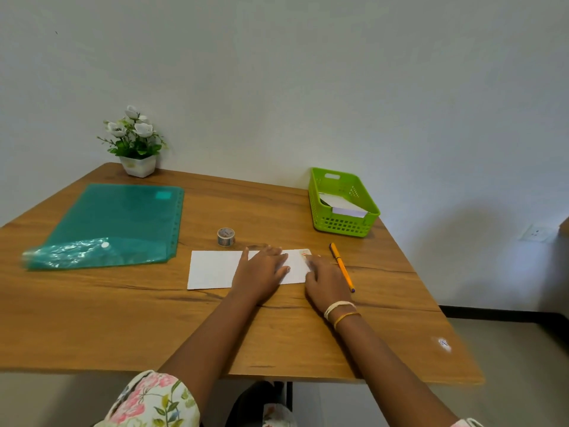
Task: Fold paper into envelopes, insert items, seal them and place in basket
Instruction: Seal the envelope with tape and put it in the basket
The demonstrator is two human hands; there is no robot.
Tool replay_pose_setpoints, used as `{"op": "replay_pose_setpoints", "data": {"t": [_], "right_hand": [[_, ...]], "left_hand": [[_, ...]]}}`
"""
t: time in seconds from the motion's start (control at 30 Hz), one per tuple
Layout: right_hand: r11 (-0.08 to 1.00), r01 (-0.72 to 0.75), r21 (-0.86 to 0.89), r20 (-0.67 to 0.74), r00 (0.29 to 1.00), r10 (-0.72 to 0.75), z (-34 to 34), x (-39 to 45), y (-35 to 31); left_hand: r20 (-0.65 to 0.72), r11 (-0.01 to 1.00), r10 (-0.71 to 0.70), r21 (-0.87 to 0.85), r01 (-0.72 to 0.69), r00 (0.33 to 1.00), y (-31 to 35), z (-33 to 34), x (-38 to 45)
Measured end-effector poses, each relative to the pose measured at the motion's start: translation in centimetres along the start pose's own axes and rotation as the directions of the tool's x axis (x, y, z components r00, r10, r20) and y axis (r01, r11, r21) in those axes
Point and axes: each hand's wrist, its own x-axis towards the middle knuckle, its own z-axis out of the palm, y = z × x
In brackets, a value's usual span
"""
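Note:
A folded white paper envelope [212, 269] lies flat on the wooden table [123, 318], with a strip of patterned tape at its right end. My left hand [261, 272] rests flat on the middle of it, fingers spread. My right hand [326, 278] presses on the envelope's right edge by the tape. A small roll of patterned tape [226, 236] stands just behind the envelope. A green plastic basket [345, 224] sits at the back right with white folded envelopes inside it.
A teal plastic folder [114, 226] lies at the left. An orange pen [342, 267] lies right of my right hand. A white pot of flowers [137, 143] stands at the back left corner against the wall.

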Motion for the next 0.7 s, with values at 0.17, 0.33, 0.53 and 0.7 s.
{"op": "replay_pose_setpoints", "data": {"t": [0.17, 0.33, 0.53, 0.7], "right_hand": [[0.985, -0.067, -0.159, -0.004, 0.998, 0.067, 0.6, -2.0, -2.2], [0.973, -0.044, -0.228, 0.146, 0.986, 0.079, 1.0, -0.8, -2.0], [0.990, -0.073, -0.124, 0.225, 0.969, 0.099, 0.9, 0.6, -2.5], [0.996, -0.094, 0.003, 0.225, 0.970, 0.091, 0.7, 0.4, -3.0]], "left_hand": [[-0.050, 0.994, -0.107, 0.027, 0.109, 0.993, 1.5, 0.0, -0.8], [-0.098, 0.931, -0.359, 0.024, 0.363, 0.928, 2.2, -1.1, -1.7], [-0.025, 0.876, -0.458, 0.155, 0.456, 0.889, 1.8, -3.5, -2.5], [0.077, 0.805, -0.591, 0.129, 0.579, 0.803, 0.9, -4.9, -2.3]]}}
